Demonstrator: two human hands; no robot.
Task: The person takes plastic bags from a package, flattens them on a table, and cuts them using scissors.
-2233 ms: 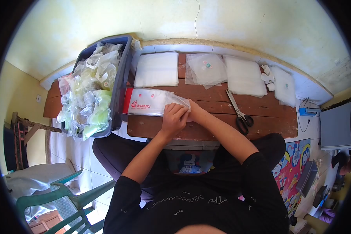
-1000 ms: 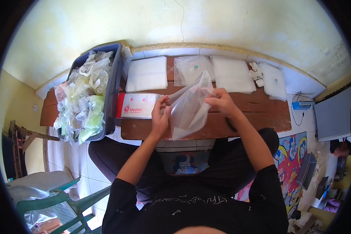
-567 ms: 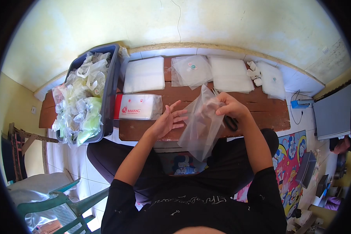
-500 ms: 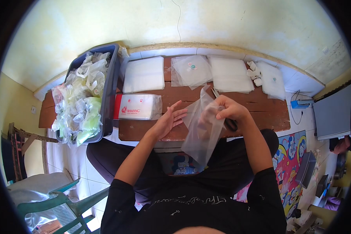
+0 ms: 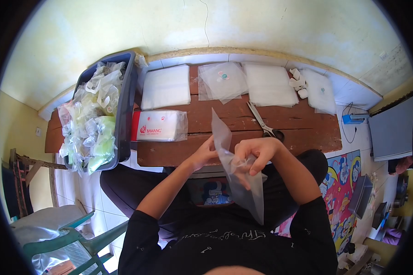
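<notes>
A clear plastic bag hangs upright over my lap, seen nearly edge-on. My right hand grips it near its upper middle, with the index finger and thumb bent; some of the fingers show through the film. My left hand is at the bag's left side, fingers apart and pointing at it. Its fingertips are partly hidden behind the bag's edge, so I cannot tell whether they touch. Scissors with dark handles lie on the brown wooden table beyond my right hand.
Along the back of the table lie a left stack of clear bags, bags with a round green mark, and further stacks. A red-and-white BAWANG pack sits front left. A dark tub overflows with crumpled plastic. A green chair stands lower left.
The bag has turned edge-on and moved slightly right and down with my right hand. My left hand has come closer to it. The scissors now show in full on the table.
</notes>
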